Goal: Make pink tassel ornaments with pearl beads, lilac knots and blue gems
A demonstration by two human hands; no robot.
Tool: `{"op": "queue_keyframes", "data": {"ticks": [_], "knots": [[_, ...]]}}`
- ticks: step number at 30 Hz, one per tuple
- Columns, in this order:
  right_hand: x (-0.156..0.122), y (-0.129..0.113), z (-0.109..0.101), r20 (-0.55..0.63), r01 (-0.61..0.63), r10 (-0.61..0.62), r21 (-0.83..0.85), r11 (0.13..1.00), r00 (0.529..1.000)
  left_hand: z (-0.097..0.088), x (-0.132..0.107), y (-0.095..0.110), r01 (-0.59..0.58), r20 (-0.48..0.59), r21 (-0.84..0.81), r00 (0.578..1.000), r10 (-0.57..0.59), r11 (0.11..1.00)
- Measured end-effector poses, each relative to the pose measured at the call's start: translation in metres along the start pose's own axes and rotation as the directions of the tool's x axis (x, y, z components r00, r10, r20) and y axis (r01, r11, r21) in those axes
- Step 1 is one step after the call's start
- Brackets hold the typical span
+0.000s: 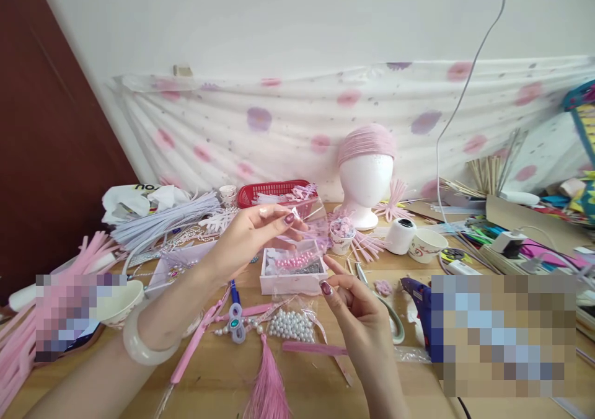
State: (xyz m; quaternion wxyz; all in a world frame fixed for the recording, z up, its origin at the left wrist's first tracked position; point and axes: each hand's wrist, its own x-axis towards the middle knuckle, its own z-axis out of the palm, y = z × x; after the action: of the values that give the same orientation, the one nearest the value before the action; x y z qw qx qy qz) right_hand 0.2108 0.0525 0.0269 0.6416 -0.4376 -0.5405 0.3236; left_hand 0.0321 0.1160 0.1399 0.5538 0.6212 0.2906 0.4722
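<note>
My left hand (267, 230) is raised over a small white box (292, 284), its thumb and fingers pinching a piece of clear plastic (312, 210) that looks like a bag. Pink beads (296, 260) show at the box, seemingly inside clear film, beside grey and white pieces. At the box's right front corner is my right hand (360, 307). Its index finger points forward while the thumb closes against the curled fingers; whatever they pinch cannot be made out. Below lie white pearl beads (292, 326), a pale ornament with a green stone (236, 324) and a pink tassel (267, 382).
A blue glue gun (418, 304) stands at the right, near scissors (361, 274). Behind are a foam head (365, 177) with a pink wrap, a floral cup (343, 239), a thread spool (400, 236) and a red basket (272, 189). Pink strips (69, 289) cover the left side.
</note>
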Motion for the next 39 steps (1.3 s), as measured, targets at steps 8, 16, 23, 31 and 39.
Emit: {"op": "queue_keyframes", "data": {"ticks": [8,16,23,31,39], "knots": [[-0.002,0.003,-0.002,0.118,-0.197,0.178,0.177,0.964,0.977,0.011,0.009,0.003,0.051,0.037,-0.050,0.998,-0.049,0.997],[-0.002,0.001,-0.001,0.163,-0.290,0.262,0.185,0.939,0.951,-0.001,0.010,0.006,-0.034,-0.069,0.225,0.996,0.051,0.974],[-0.004,0.000,0.001,0.128,-0.262,0.247,0.115,0.958,0.961,-0.026,0.013,0.031,-0.024,0.064,0.484,0.998,-0.009,0.875],[-0.003,0.001,0.000,0.156,-0.275,0.259,0.091,0.957,0.953,-0.035,0.011,0.037,-0.055,0.204,0.490,0.977,-0.053,0.870],[0.003,0.004,-0.002,0.114,-0.340,0.321,0.252,0.906,0.940,-0.033,0.005,0.031,0.153,0.350,0.306,0.900,-0.261,0.940]]}}
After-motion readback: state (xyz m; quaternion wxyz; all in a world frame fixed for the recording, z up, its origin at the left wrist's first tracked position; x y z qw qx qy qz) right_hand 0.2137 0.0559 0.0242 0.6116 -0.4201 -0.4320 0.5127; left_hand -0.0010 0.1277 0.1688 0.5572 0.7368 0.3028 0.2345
